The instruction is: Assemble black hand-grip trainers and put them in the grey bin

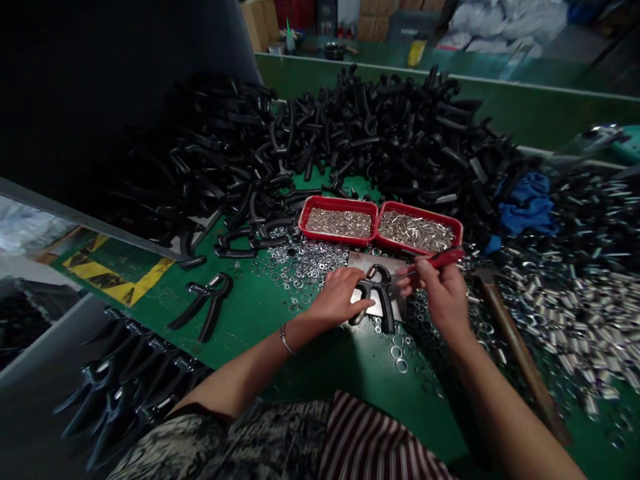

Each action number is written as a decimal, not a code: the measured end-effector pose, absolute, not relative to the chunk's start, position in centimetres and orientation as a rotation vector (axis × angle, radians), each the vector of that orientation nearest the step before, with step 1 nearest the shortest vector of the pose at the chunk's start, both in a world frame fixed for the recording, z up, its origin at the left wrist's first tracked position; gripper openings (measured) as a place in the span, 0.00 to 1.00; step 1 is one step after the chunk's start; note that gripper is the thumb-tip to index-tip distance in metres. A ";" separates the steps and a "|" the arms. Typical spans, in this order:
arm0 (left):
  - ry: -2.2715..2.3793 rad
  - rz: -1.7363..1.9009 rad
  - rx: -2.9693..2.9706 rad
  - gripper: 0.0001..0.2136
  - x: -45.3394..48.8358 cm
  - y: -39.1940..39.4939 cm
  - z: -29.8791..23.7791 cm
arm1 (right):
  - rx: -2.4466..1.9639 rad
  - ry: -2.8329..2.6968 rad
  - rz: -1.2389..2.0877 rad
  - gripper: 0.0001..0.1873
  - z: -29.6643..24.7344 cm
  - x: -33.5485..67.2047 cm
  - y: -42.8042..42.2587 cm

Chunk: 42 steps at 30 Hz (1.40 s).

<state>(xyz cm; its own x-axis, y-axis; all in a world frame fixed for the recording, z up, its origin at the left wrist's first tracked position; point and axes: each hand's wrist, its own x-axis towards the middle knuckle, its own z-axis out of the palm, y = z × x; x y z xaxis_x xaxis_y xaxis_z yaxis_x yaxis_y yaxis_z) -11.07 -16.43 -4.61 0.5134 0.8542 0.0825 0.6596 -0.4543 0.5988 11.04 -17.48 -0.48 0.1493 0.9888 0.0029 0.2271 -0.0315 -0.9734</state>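
Note:
My left hand (343, 293) grips the left side of a black spring clamp (386, 303), which lies on a metal plate (357, 260) on the green bench. In my right hand (445, 297) is a screwdriver with a red handle (445, 257). Its shaft points left toward the clamp; whether the tip touches is too small to tell. Another black clamp (213, 300) with spread handles lies by itself to the left. Just behind the plate stand two red trays, the left tray (339, 238) with small metal pieces and the right tray (457, 230) with small pins.
Black plastic handles (350, 127) are heaped across the back. Loose metal rings (305, 267) lie scattered around the plate. A hammer (520, 353) with a wooden handle lies at right, beside piled metal sleeves (585, 320) and a blue cloth (530, 203). More clamps (135, 373) sit below the bench's left edge.

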 end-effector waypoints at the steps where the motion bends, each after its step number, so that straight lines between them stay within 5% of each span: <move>1: 1.238 0.516 2.249 0.24 -11.1 -16.4 -4.7 | -1.464 -1.236 1.011 0.20 -1.2 10.2 -17.2; 18: 1.278 0.548 2.194 0.24 -10.8 -16.6 -4.9 | -1.539 -1.259 0.971 0.20 -3.9 8.3 -16.7; 27: 1.278 0.544 2.181 0.21 -10.7 -16.6 -4.8 | -1.672 -1.997 0.466 0.18 -2.4 7.0 -17.0; 34: 1.310 0.495 2.157 0.24 -10.5 -16.7 -4.6 | -1.201 -1.088 1.418 0.22 -2.0 7.0 -13.4; 42: 1.328 0.499 2.158 0.24 -10.5 -16.7 -4.6 | -1.251 -1.099 1.146 0.15 -3.9 8.6 -16.5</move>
